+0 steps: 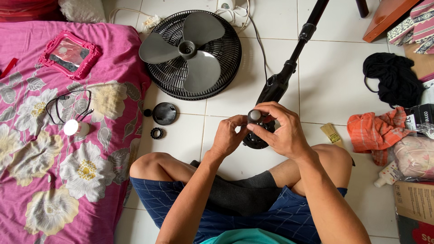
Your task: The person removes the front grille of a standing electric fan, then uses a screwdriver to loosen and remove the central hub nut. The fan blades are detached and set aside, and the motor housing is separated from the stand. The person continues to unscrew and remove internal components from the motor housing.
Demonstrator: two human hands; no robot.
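A person sits cross-legged on the white tiled floor (343,81), both hands up at the round black motor head of a standing fan (257,135), which rests just past the knees with its black pole (296,52) running away. The right hand (282,131) wraps over the top of the head, fingers curled around it; the left hand (228,135) pinches its near side. Well apart lies the grey three-bladed propeller (187,49) in its black wire grille (228,58), with a black round cap (164,113) near the pink floral mattress (54,158).
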